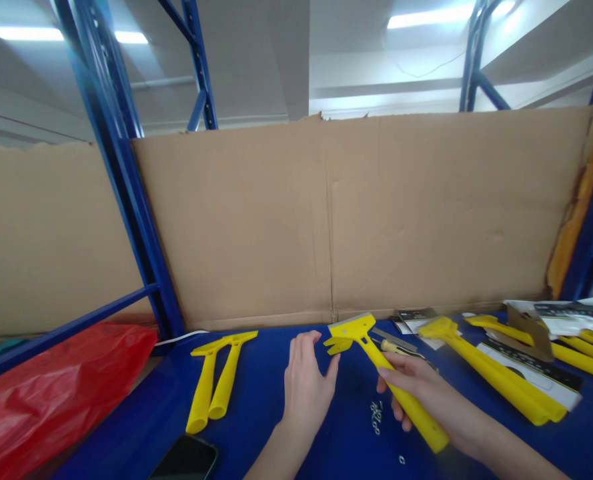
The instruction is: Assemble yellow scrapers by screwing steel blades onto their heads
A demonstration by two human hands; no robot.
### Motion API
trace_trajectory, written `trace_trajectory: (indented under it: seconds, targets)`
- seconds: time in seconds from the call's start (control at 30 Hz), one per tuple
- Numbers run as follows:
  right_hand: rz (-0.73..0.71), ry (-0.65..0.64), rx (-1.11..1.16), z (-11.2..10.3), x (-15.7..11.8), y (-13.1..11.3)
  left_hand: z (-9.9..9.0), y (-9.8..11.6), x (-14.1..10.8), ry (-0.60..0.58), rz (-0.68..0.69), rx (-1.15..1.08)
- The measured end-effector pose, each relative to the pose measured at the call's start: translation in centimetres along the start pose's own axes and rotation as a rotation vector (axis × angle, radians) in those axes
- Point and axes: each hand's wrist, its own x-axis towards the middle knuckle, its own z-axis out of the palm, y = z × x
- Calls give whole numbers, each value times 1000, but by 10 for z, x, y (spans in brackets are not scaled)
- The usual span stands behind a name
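My right hand [419, 387] is wrapped round the handle of a yellow scraper [421, 417], held tilted with its wide head up and to the left. A grey blade edge shows along the top of that head. Just left of the head is my left hand [309, 377], its thumb and fingers apart, with nothing seen between them. A small yellow piece [339, 345] shows under the scraper head, close to my left fingertips; whether it is attached cannot be made out. Small metal nuts or rings [376, 417] lie below, between my hands.
Two yellow scraper handles [205, 390] lie at left, above a dark phone [189, 459]. More yellow scrapers [496, 370] and printed packaging [576, 311] lie at right. A screwdriver [393, 347] rests behind my right hand. Cardboard [256, 227] walls the blue table's back; red plastic [61, 393] is far left.
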Motion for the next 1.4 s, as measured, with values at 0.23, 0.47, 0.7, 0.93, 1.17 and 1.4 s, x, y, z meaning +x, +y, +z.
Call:
trace_trajectory:
  seconds: [0.23, 0.47, 0.7, 0.93, 1.17, 1.4]
  targets:
    - [-13, 65, -17, 2, 6, 7, -9, 18, -2, -756, -106, -241]
    - [-22, 4, -20, 0, 9, 11, -8, 27, -8, -959, -127, -291]
    - [-12, 17, -38, 1, 10, 13, -6, 28, -7, -975, -144, -282]
    - [-10, 28, -46, 2, 11, 13, -2, 25, -10, -902, -51, -253]
    - [3, 38, -68, 5, 6, 8, -6, 28, -9, -758, -95, -304]
    - [0, 28, -137, 4, 8, 10, -3, 22, 0, -441, -280, -503]
